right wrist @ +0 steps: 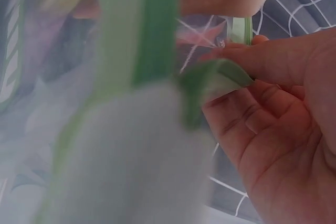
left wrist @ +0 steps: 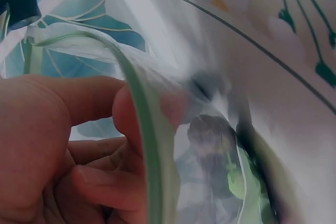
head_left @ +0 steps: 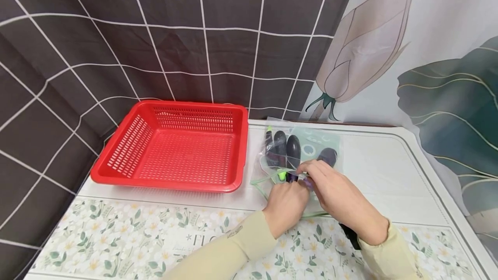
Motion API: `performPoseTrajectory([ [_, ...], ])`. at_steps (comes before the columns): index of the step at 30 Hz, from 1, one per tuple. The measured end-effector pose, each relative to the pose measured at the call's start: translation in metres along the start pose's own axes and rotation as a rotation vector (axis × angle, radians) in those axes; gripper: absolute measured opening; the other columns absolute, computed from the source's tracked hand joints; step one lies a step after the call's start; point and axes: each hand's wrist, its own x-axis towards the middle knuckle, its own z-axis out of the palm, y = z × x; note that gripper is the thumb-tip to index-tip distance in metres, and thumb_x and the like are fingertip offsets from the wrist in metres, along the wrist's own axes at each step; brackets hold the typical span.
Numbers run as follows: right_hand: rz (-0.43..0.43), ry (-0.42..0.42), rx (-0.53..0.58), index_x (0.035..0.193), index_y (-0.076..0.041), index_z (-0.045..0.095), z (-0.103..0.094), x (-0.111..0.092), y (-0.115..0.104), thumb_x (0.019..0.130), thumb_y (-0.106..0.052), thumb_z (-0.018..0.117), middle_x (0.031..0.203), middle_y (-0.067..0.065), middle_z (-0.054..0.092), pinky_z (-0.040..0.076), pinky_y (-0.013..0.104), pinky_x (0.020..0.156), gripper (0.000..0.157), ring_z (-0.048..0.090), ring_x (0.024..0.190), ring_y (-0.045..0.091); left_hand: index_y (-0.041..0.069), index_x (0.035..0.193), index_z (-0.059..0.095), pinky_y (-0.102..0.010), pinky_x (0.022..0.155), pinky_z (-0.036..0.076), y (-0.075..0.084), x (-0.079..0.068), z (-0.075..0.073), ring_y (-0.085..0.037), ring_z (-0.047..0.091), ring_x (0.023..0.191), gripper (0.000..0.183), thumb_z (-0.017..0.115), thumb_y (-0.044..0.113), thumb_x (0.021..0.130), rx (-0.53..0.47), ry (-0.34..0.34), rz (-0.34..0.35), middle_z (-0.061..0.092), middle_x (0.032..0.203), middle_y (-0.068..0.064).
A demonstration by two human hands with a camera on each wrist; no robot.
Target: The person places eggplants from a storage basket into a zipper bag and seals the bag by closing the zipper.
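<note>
A clear zip bag (head_left: 258, 165) with green closure strips lies on the table, with several dark eggplants (head_left: 293, 148) in it, some with bright green tops. Over its near end, my left hand (head_left: 288, 204) holds the bag's edge with bent fingers. The green strip (left wrist: 142, 108) crosses in front of those fingers, and plastic partly hides the fingertips. My right hand (head_left: 334, 189) pinches the bag's rim from the right. In the right wrist view, its thumb and fingers (right wrist: 239, 114) grip a bent piece of green strip.
A red perforated basket (head_left: 245, 150) stands left of the bag. Under everything is a white table with a floral-patterned cover (head_left: 116, 232). A dark grid-patterned curtain (head_left: 171, 46) hangs behind, and a flower-printed curtain (head_left: 447, 20) hangs on the right.
</note>
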Motion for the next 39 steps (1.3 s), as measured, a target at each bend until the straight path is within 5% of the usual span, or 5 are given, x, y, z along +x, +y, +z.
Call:
performPoseTrajectory([
  [12, -0.019, 0.023, 0.007, 0.108, -0.012, 0.055, 0.000, -0.001, -0.002, 0.079, 0.011, 0.058, 0.108, -0.004, 0.056, 0.048, 0.031, 0.079, 0.037, 0.054, 0.100, 0.012, 0.023, 0.057, 0.056, -0.023, 0.031, 0.034, 0.006, 0.010, 0.008, -0.007, 0.046, 0.039, 0.026, 0.064, 0.024, 0.082, 0.067, -0.058, -0.105, 0.050, 0.051, 0.011],
  [20, -0.021, 0.010, 0.008, 0.113, -0.010, 0.055, 0.000, -0.002, -0.001, 0.078, 0.012, 0.059, 0.111, -0.003, 0.056, 0.047, 0.031, 0.082, 0.042, 0.054, 0.101, 0.014, 0.021, 0.057, 0.056, -0.025, 0.031, 0.035, 0.001, 0.007, 0.008, -0.009, 0.047, 0.040, 0.026, 0.065, 0.020, 0.081, -0.009, -0.069, -0.130, 0.052, 0.051, 0.008],
  [24, -0.006, -0.007, -0.003, 0.114, -0.011, 0.054, -0.001, -0.004, 0.000, 0.079, 0.011, 0.059, 0.112, -0.003, 0.057, 0.047, 0.032, 0.081, 0.042, 0.054, 0.100, 0.013, 0.018, 0.060, 0.054, -0.027, 0.031, 0.035, -0.004, -0.002, -0.002, -0.012, 0.050, 0.041, 0.022, 0.064, 0.018, 0.080, -0.035, -0.008, -0.102, 0.054, 0.052, 0.005],
  [33, 0.014, -0.027, -0.007, 0.114, -0.010, 0.054, -0.002, -0.008, 0.001, 0.081, 0.008, 0.059, 0.109, -0.002, 0.058, 0.049, 0.031, 0.079, 0.038, 0.055, 0.098, 0.013, 0.014, 0.079, 0.063, -0.028, 0.039, 0.041, -0.016, -0.024, -0.034, -0.012, 0.058, 0.054, 0.014, 0.070, 0.026, 0.076, -0.079, -0.010, -0.072, 0.059, 0.067, 0.005],
  [39, 0.035, -0.029, -0.019, 0.112, -0.010, 0.055, -0.003, -0.015, 0.005, 0.079, 0.007, 0.062, 0.106, -0.003, 0.057, 0.050, 0.029, 0.076, 0.039, 0.055, 0.098, 0.012, 0.012, 0.100, 0.067, -0.024, 0.052, 0.044, -0.028, -0.040, -0.049, -0.012, 0.060, 0.074, 0.021, 0.064, 0.014, 0.080, 0.017, 0.012, 0.017, 0.061, 0.081, 0.001],
])
